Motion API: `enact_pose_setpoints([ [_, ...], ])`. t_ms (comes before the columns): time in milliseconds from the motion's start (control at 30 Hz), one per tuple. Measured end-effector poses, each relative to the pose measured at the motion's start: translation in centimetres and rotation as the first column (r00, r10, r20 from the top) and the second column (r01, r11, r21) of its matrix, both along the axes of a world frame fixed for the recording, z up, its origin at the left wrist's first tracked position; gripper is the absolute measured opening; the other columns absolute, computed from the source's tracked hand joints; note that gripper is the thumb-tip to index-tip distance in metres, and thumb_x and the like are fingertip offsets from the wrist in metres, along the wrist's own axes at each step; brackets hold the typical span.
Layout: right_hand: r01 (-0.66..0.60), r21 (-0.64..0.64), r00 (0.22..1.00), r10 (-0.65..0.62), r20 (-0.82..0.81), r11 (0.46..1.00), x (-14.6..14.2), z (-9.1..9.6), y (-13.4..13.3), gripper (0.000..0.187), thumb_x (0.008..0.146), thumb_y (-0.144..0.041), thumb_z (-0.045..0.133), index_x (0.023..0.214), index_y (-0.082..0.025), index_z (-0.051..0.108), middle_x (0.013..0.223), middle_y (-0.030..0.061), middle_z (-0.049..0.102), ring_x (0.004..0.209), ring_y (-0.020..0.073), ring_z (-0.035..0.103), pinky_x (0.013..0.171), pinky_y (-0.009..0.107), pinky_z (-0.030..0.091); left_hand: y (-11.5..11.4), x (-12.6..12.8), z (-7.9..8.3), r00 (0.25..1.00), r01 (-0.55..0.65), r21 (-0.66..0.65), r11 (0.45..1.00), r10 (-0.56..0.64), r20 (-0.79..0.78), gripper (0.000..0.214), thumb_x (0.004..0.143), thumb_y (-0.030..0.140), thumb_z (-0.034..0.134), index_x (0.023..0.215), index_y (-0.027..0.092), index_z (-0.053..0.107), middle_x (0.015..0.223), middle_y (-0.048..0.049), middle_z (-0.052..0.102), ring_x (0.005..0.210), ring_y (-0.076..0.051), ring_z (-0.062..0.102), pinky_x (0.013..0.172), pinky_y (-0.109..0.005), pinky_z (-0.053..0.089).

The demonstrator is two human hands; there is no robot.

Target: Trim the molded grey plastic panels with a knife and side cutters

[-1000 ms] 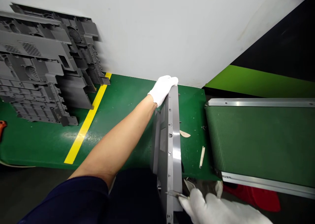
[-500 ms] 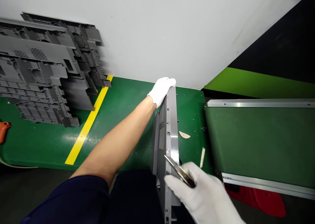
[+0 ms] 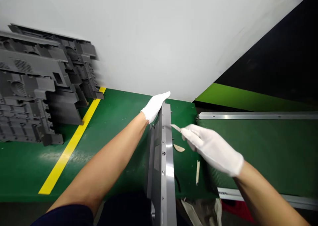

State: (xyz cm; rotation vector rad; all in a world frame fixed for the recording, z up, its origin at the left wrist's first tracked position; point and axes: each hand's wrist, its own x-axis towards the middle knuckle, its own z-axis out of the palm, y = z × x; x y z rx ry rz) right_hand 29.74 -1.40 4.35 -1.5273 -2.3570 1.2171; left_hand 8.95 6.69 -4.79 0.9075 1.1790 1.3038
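A long grey plastic panel [image 3: 163,166] stands on edge on the green-topped table, running away from me. At its far end, my white-gloved left hand [image 3: 155,105] holds it from the left side, with the fingertips over the end. My gloved right hand [image 3: 205,143] is closed around a knife [image 3: 176,128], whose handle is hidden in the fist. The thin blade points left, close to the panel's right edge near the far end. Whether the blade touches the panel, I cannot tell.
Several dark grey moulded panels [image 3: 49,86] lean against the white wall at left. Yellow tape [image 3: 72,146] crosses the green table [image 3: 119,113]. Pale scraps, a half-round piece [image 3: 179,148] and a strip [image 3: 197,172], lie right of the panel. Further right is a green conveyor belt [image 3: 268,153].
My right hand has moved forward, carrying the knife from the panel's near part towards its far end. My left hand stays at the far end, its fingers straighter. The camera view has shifted.
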Motion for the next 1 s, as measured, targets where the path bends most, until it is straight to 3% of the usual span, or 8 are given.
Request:
enact_pose_setpoints([
  [133, -0.102, 0.24, 0.988, 0.071, 0.135, 0.965, -2.8, -0.8, 5.4, 0.051, 0.099, -0.064, 0.032, 0.07, -0.024, 0.044, 0.063, -0.0045, 0.042, 0.059, 0.0143, 0.038, 0.06, 0.029, 0.033, 0.3, -0.5, 0.1, 0.998, -0.005, -0.035, 0.999, 0.007, 0.061, 0.034, 0.085, 0.055, 0.067, 0.085, 0.02, 0.065, 0.088, -0.0056, 0.067, 0.099, -0.025, 0.06, 0.097, -0.043, 0.042],
  [267, -0.163, 0.365, 0.934, 0.024, 0.358, 0.917, -4.8, -1.1, 7.7, 0.056, 0.099, -0.067, 0.026, 0.072, -0.025, 0.052, 0.062, -0.0032, 0.051, 0.053, 0.0145, 0.038, 0.056, 0.029, 0.03, 0.3, -1.0, 0.0, 0.993, 0.017, -0.071, 0.997, -0.008, 0.122, 0.035, 0.087, 0.05, 0.066, 0.072, 0.02, 0.055, 0.071, -0.0004, 0.055, 0.075, -0.017, 0.054, 0.081, -0.034, 0.042],
  [433, -0.346, 0.432, 0.798, 0.019, 0.603, 0.833, -6.5, -0.3, 7.9, 0.061, 0.099, -0.067, 0.019, 0.086, -0.027, 0.064, 0.07, 0.0011, 0.064, 0.055, 0.0169, 0.05, 0.054, 0.029, 0.027, 0.1, -1.5, -0.1, 0.976, 0.055, -0.083, 0.995, -0.036, 0.216, 0.041, 0.09, 0.047, 0.063, 0.066, 0.02, 0.043, 0.064, 0.0037, 0.041, 0.059, -0.011, 0.037, 0.066, -0.029, 0.034],
  [600, -0.451, 0.429, 0.678, -0.012, 0.735, 0.783, -7.3, 0.6, 7.3, 0.064, 0.1, -0.065, 0.018, 0.092, -0.026, 0.068, 0.067, 0.0046, 0.065, 0.059, 0.0198, 0.059, 0.057, 0.031, 0.03, -0.3, -1.7, 0.4, 0.982, 0.044, -0.079, 0.996, -0.029, 0.187, 0.036, 0.091, 0.041, 0.062, 0.067, 0.02, 0.045, 0.065, 0.0027, 0.042, 0.062, -0.012, 0.04, 0.07, -0.029, 0.036],
  [733, -0.489, 0.433, 0.653, -0.012, 0.757, 0.757, -7.2, 0.6, 7.0, 0.067, 0.1, -0.064, 0.015, 0.094, -0.025, 0.07, 0.065, 0.0057, 0.065, 0.061, 0.0211, 0.06, 0.059, 0.031, 0.03, -0.3, -1.7, 0.6, 0.988, 0.026, -0.072, 0.997, -0.015, 0.152, 0.033, 0.091, 0.039, 0.062, 0.068, 0.019, 0.048, 0.067, 0.0016, 0.044, 0.069, -0.014, 0.044, 0.076, -0.03, 0.038],
  [1000, -0.51, 0.491, 0.673, -0.027, 0.739, 0.706, -6.4, 0.3, 6.4, 0.071, 0.101, -0.064, 0.013, 0.087, -0.023, 0.069, 0.062, 0.0055, 0.063, 0.059, 0.0204, 0.058, 0.059, 0.031, 0.025, -0.1, -1.5, 0.5, 0.994, 0.055, -0.055, 0.997, -0.049, 0.101, 0.035, 0.093, 0.038, 0.06, 0.068, 0.019, 0.045, 0.072, 0.0018, 0.044, 0.073, -0.013, 0.043, 0.081, -0.029, 0.038],
])
